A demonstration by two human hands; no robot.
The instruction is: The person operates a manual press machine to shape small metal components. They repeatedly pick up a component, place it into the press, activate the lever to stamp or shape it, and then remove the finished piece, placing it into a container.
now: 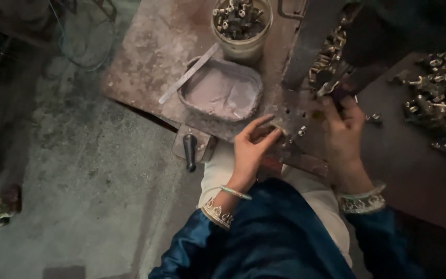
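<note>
Both hands work at the press plate [298,121]: left hand [251,147] pinches a small brass fitting [280,125] at its near-left edge, while right hand [343,124], blurred, seems curled around another fitting just beyond, under the machine's feed chute [326,57].

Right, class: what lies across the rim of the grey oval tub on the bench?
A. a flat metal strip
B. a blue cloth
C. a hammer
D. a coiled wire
A: a flat metal strip rests slanted across the left rim of the oval tub, sticking out over the bench.
</note>
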